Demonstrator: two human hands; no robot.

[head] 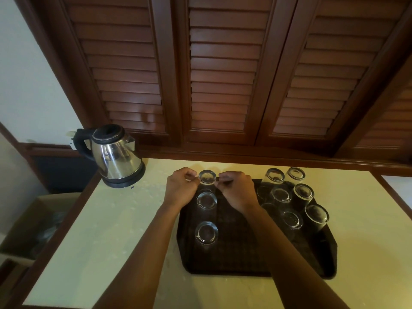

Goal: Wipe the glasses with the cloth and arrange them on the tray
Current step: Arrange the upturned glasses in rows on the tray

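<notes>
Glass (207, 177) at tray's (245, 262) far-left corner, pinched by both hands (181, 190) (236, 190): arranging step. Next: release, fetch another.

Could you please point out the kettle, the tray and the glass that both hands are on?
kettle (117, 160): head view, on its shiny steel body.
tray (240, 248): head view, on a bare part of its dark floor.
glass between the hands (207, 177): head view, on its upturned base.
</notes>
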